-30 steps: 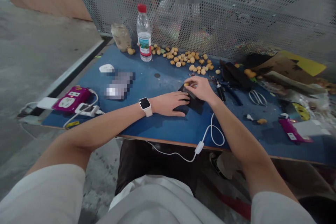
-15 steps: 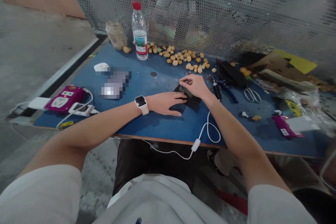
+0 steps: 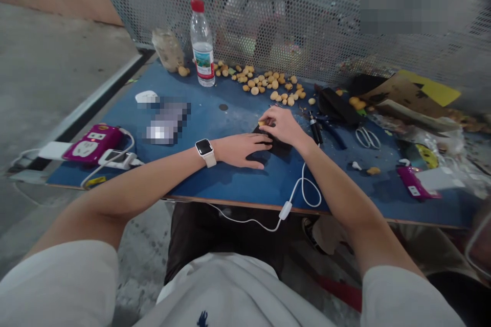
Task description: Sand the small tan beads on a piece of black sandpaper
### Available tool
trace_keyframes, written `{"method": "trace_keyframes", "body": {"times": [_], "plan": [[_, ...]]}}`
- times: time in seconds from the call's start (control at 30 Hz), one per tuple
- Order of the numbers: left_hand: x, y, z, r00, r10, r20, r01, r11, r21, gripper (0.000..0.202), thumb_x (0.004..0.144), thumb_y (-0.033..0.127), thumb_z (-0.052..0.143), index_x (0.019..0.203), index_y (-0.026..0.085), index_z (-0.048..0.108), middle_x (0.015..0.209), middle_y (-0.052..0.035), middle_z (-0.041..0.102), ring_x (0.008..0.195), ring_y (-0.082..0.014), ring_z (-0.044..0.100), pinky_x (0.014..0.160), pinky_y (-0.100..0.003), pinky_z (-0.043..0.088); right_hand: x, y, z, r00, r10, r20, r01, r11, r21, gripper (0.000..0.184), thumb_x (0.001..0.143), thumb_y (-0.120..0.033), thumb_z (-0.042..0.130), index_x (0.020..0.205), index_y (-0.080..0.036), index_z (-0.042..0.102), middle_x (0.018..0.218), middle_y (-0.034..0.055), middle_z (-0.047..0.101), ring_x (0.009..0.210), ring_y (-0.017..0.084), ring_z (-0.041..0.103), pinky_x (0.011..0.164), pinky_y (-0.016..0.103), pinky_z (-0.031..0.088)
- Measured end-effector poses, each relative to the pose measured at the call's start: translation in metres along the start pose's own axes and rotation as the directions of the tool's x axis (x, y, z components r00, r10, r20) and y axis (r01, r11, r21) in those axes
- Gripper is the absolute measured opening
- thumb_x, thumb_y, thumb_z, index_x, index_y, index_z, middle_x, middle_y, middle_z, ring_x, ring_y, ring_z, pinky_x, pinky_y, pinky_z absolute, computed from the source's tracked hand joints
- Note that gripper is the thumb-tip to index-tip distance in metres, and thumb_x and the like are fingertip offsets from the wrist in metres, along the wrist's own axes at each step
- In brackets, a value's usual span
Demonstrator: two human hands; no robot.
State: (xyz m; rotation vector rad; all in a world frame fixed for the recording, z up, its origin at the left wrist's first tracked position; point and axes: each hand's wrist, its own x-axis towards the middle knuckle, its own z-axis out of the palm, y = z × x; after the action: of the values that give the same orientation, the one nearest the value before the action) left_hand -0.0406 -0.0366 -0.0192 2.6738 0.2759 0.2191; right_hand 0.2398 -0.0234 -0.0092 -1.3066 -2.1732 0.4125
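Observation:
My left hand (image 3: 240,149) lies palm down on the blue table, its fingers stretched out over the left edge of a dark flat sheet (image 3: 283,148). At the far side of that sheet, my right hand (image 3: 283,123) pinches a small yellowish nut-like piece (image 3: 262,123) between thumb and fingers. The fingers hide most of the piece, so I cannot tell whether it touches the sheet. Many similar round tan nut-like pieces (image 3: 264,82) lie loose along the back of the table.
A water bottle (image 3: 202,56) stands by a clear bag (image 3: 168,51) at the back left. Leftward are a blurred phone (image 3: 166,123) and a purple power strip (image 3: 94,143). A pen-like tool (image 3: 316,130), pliers (image 3: 335,135) and scissors (image 3: 367,138) lie rightward. A white cable (image 3: 286,210) crosses the front edge.
My right hand has shifted slightly and its fingers have curled, with more of the yellowish piece now showing at the fingertips. My left hand stays in place on the sheet.

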Motion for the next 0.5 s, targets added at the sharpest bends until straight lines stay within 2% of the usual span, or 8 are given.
{"method": "trace_keyframes", "body": {"times": [0.1, 0.2, 0.3, 0.4, 0.5], "plan": [[0.000, 0.000, 0.000, 1.000, -0.005, 0.011, 0.005, 1.000, -0.015, 0.082, 0.130, 0.071, 0.072, 0.189, 0.015, 0.068, 0.199, -0.0252, 0.063, 0.189, -0.0453, 0.058, 0.159, -0.060, 0.043, -0.003, -0.003, 0.000, 1.000, 0.009, 0.019, -0.010, 0.999, 0.045, 0.012, 0.103, -0.037, 0.095, 0.109, -0.027, 0.099, 0.121, 0.0123, 0.094, 0.092, 0.029, 0.081, 0.097, 0.053, 0.074], [0.000, 0.001, 0.000, 1.000, -0.004, 0.007, 0.004, 1.000, -0.015, 0.083, 0.130, 0.071, 0.071, 0.190, 0.014, 0.068, 0.198, -0.0257, 0.065, 0.188, -0.0457, 0.059, 0.159, -0.061, 0.042, -0.006, -0.009, 0.000, 0.999, 0.018, 0.039, -0.021, 0.997, 0.074, 0.016, 0.108, -0.042, 0.093, 0.111, -0.028, 0.102, 0.123, 0.0125, 0.096, 0.099, 0.031, 0.086, 0.100, 0.053, 0.075], [0.000, 0.000, 0.002, 1.000, -0.005, 0.006, 0.005, 1.000, 0.000, 0.084, 0.130, 0.072, 0.072, 0.190, 0.014, 0.067, 0.197, -0.0258, 0.066, 0.187, -0.0463, 0.060, 0.159, -0.061, 0.043, -0.007, -0.014, -0.001, 0.998, 0.010, 0.059, -0.015, 0.996, 0.089, 0.018, 0.112, -0.039, 0.089, 0.112, -0.030, 0.104, 0.126, 0.0120, 0.098, 0.108, 0.033, 0.089, 0.105, 0.053, 0.076], [0.000, 0.000, 0.003, 1.000, -0.002, 0.003, 0.002, 1.000, 0.015, 0.084, 0.131, 0.072, 0.072, 0.190, 0.013, 0.067, 0.195, -0.0263, 0.067, 0.188, -0.0459, 0.059, 0.159, -0.060, 0.044, -0.008, -0.016, 0.000, 0.999, 0.013, 0.047, -0.018, 0.996, 0.088, 0.018, 0.109, -0.036, 0.090, 0.119, -0.029, 0.104, 0.125, 0.0121, 0.099, 0.104, 0.033, 0.090, 0.105, 0.055, 0.077], [0.000, -0.001, 0.003, 1.000, 0.007, -0.003, -0.007, 0.999, 0.033, 0.083, 0.131, 0.073, 0.072, 0.190, 0.015, 0.068, 0.195, -0.0244, 0.068, 0.188, -0.0437, 0.060, 0.158, -0.057, 0.044, -0.007, -0.014, 0.000, 0.999, 0.023, 0.043, -0.026, 0.997, 0.074, 0.021, 0.107, -0.036, 0.092, 0.122, -0.027, 0.104, 0.125, 0.0128, 0.099, 0.101, 0.033, 0.089, 0.105, 0.055, 0.078]]}}
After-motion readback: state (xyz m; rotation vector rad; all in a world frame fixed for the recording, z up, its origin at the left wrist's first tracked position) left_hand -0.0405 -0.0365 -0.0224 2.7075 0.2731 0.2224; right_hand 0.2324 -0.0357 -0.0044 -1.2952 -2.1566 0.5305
